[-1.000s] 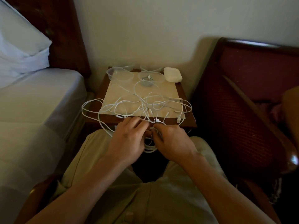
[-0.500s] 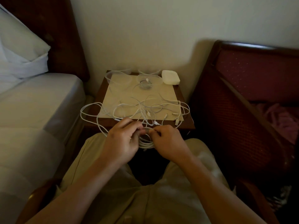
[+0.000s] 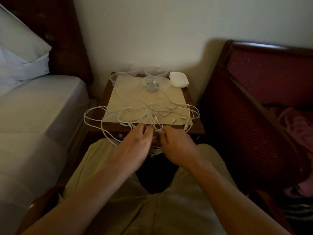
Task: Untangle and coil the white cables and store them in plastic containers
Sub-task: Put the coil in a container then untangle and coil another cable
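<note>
Centre of frame: left hand [image 3: 133, 146] and right hand [image 3: 176, 146] meet just below the near edge of the small wooden table [image 3: 196, 128]. Both have fingers curled inward around a small bundle of coiled cable [image 3: 155, 150], which shows between the palms; fingertips are hidden, so exact pinch points cannot be told. The tangle of white cables [image 3: 152, 112] lies spread over a cream sheet [image 3: 128, 92] on the table; loops hang past the left edge and run down to the hands. Upper centre, at the table's back edge: clear plastic containers [image 3: 118, 78], one container [image 3: 152, 84] with a coiled cable inside. Just right of it, a closed white box [image 3: 179, 79]. Left of frame: bed [image 3: 33, 107] with pillow [image 3: 20, 53]. Right of frame: dark red chair [image 3: 254, 99].
</note>
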The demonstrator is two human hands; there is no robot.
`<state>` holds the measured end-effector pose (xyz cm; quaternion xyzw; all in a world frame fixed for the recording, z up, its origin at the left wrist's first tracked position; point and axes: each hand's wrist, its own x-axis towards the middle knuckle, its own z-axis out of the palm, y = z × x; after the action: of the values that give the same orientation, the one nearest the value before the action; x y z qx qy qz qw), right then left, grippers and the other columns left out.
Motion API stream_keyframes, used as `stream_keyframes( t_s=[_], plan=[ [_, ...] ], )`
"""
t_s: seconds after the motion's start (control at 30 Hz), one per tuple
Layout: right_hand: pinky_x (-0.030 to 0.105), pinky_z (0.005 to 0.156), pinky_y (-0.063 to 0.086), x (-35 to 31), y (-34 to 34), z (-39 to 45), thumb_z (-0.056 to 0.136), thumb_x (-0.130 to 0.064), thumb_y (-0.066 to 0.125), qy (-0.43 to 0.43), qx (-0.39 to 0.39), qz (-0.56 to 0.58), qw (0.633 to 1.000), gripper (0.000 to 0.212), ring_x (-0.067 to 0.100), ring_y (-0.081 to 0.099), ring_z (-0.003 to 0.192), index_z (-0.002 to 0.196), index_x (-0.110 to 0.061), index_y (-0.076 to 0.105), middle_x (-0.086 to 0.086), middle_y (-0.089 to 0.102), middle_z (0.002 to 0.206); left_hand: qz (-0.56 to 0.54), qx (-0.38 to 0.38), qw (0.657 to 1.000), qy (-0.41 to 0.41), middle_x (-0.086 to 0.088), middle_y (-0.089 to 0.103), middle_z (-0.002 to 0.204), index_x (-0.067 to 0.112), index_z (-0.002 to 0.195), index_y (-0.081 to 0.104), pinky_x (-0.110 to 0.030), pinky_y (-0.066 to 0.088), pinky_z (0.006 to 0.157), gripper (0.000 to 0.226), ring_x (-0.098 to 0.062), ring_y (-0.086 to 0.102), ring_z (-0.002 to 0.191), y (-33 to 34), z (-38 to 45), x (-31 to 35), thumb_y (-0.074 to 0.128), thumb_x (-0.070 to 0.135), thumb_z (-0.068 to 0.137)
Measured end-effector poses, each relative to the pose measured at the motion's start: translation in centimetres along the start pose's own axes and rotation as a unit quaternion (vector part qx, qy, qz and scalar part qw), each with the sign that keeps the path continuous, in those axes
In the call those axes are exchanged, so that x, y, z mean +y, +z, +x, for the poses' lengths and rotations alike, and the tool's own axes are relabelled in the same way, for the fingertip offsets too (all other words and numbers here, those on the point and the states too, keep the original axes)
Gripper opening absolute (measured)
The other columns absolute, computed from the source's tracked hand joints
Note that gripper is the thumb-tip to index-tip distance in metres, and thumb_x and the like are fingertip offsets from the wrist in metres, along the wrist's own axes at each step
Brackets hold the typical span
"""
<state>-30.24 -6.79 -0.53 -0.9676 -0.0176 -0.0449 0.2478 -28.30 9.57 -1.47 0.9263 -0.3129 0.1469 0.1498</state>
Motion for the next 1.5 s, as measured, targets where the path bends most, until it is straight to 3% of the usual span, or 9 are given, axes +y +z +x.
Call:
stream_keyframes(
  t_s=[0.3, 0.53, 0.7, 0.87, 1.03, 1.13, 1.23, 1.4, 1.5],
  plan=[
    [0.049, 0.073, 0.055, 0.8, -1.0, 0.5, 0.108, -0.042, 0.036, -0.034, 0.008, -0.063, 0.997, 0.033, 0.041, 0.066, 0.092, 0.125, -0.018, 0.05, 0.016, 0.071, 0.103, 0.076, -0.064, 0.994, 0.046, -0.014, 0.055, 0.108, 0.007, 0.12, 0.055, -0.041, 0.055, 0.081, 0.025, -0.03, 0.06, 0.097, -1.3, 2.6, 1.5, 0.055, 0.005, 0.094],
    [0.048, 0.074, 0.055, 1.7, -0.9, 0.3, 0.106, -0.032, 0.043, -0.064, -0.011, -0.071, 0.995, 0.025, 0.035, 0.067, 0.094, 0.118, -0.016, 0.059, 0.01, 0.072, 0.107, 0.129, -0.124, 0.984, 0.001, -0.013, 0.049, 0.123, 0.008, 0.13, 0.048, -0.037, 0.049, 0.093, 0.029, -0.028, 0.053, 0.112, -0.9, 3.0, 2.8, 0.036, 0.014, 0.104],
    [0.042, 0.064, 0.055, 3.7, -0.2, -0.3, 0.106, -0.03, 0.048, -0.127, -0.018, -0.095, 0.987, 0.018, 0.021, 0.065, 0.075, 0.115, -0.019, 0.059, 0.0, 0.07, 0.095, -0.037, -0.203, 0.976, -0.067, -0.006, 0.063, 0.105, 0.011, 0.105, 0.064, -0.031, 0.049, 0.086, 0.016, -0.023, 0.061, 0.102, -1.5, 3.7, 1.6, 0.049, 0.014, 0.101],
    [0.039, 0.067, 0.053, 5.3, -1.0, -0.7, 0.107, -0.029, 0.047, -0.126, -0.083, -0.075, 0.986, 0.009, 0.015, 0.058, 0.073, 0.108, -0.024, 0.054, -0.009, 0.061, 0.089, -0.251, -0.24, 0.929, -0.13, 0.012, 0.058, 0.064, 0.025, 0.071, 0.06, -0.023, 0.038, 0.059, 0.035, -0.002, 0.054, 0.063, -1.7, 2.8, 0.3, 0.052, 0.015, 0.103],
    [0.038, 0.068, 0.052, 4.7, -1.0, -0.8, 0.107, -0.029, 0.043, -0.098, -0.109, -0.007, 0.989, 0.01, 0.013, 0.058, 0.074, 0.104, -0.03, 0.052, -0.012, 0.057, 0.087, -0.369, -0.233, 0.882, -0.177, 0.004, 0.054, 0.064, 0.022, 0.083, 0.068, -0.035, 0.042, 0.064, 0.03, -0.013, 0.049, 0.06, -1.1, 1.3, -1.0, 0.05, 0.022, 0.106],
    [0.036, 0.066, 0.052, 3.5, -0.9, -0.5, 0.109, -0.03, 0.041, -0.064, -0.115, 0.028, 0.991, 0.016, 0.013, 0.059, 0.072, 0.101, -0.027, 0.054, -0.007, 0.061, 0.085, -0.254, -0.198, 0.933, -0.163, 0.005, 0.057, 0.082, 0.024, 0.095, 0.059, -0.03, 0.043, 0.067, 0.02, -0.011, 0.055, 0.071, -0.6, 0.5, -0.6, 0.044, 0.029, 0.107],
    [0.03, 0.06, 0.047, 2.5, -0.6, -0.4, 0.109, -0.029, 0.04, -0.026, -0.1, 0.078, 0.992, 0.021, 0.014, 0.06, 0.069, 0.099, -0.022, 0.056, -0.004, 0.062, 0.083, -0.068, -0.079, 0.992, -0.075, 0.002, 0.054, 0.095, 0.02, 0.107, 0.05, -0.027, 0.042, 0.066, 0.006, -0.011, 0.051, 0.076, 0.1, 0.0, 0.8, 0.045, 0.022, 0.105],
    [0.025, 0.059, 0.044, 1.8, -0.4, -0.8, 0.11, -0.027, 0.04, 0.012, -0.075, 0.135, 0.988, 0.024, 0.014, 0.06, 0.069, 0.101, -0.016, 0.059, -0.003, 0.063, 0.082, 0.081, -0.009, 0.997, -0.015, -0.009, 0.059, 0.102, 0.013, 0.112, 0.062, -0.041, 0.051, 0.069, 0.021, -0.027, 0.059, 0.085, 0.7, 0.3, 1.2, 0.056, 0.022, 0.094],
    [0.018, 0.055, 0.041, 1.6, -0.1, -1.0, 0.11, -0.027, 0.04, 0.021, -0.072, 0.164, 0.984, 0.025, 0.007, 0.056, 0.064, 0.101, -0.017, 0.061, -0.002, 0.064, 0.084, 0.083, -0.001, 0.997, 0.0, -0.009, 0.059, 0.09, 0.012, 0.099, 0.062, -0.041, 0.047, 0.064, 0.027, -0.029, 0.056, 0.078, 0.5, 0.7, 0.8, 0.04, 0.027, 0.094]
  ],
)
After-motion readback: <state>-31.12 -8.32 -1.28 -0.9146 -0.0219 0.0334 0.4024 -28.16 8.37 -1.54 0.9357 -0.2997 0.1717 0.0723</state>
